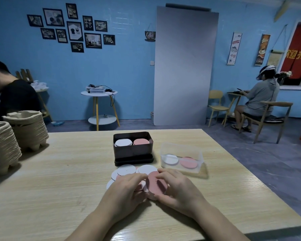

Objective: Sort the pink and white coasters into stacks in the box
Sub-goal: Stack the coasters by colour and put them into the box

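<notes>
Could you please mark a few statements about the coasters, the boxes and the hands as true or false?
1. In the dark box, the white stack sits left of the pink stack. True.
2. The clear box is empty. False: it holds a white coaster and a pink coaster.
3. The right hand holds a pink pile. True.
4. The clear box stands left of the dark box. False: it stands to its right.
5. Loose coasters lie on the table in front of the dark box. True.
</notes>
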The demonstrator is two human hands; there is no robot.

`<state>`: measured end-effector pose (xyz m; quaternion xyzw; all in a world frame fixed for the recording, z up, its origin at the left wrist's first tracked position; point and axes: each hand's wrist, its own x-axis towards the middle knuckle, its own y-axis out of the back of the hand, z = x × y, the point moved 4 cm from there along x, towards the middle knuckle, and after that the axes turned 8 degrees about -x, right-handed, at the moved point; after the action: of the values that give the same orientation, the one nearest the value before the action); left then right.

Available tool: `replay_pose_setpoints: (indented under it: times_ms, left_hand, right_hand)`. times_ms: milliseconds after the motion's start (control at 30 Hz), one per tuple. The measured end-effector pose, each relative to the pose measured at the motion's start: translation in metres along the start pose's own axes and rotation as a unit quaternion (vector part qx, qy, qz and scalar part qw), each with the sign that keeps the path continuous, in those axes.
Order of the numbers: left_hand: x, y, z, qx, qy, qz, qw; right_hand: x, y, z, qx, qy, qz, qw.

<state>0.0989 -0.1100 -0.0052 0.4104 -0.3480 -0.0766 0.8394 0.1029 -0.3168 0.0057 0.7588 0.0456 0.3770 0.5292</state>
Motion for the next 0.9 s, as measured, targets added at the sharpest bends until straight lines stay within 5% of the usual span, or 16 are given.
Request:
replay_pose_setpoints:
  times_ms: [300, 900]
  left_hand:
    - [0.004, -0.008, 0.001, 0.05, -0.032, -0.087, 0.994]
    - [0.0, -0.001, 0.001, 0.021, -0.017, 0.016, 1.0]
  right_hand:
    - [-0.018, 0.009, 0.016, -0.013, -0.06, -0.003, 0.998]
    - [-0.019, 0.005, 0.02, -0.021, -0.094, -0.013, 0.995]
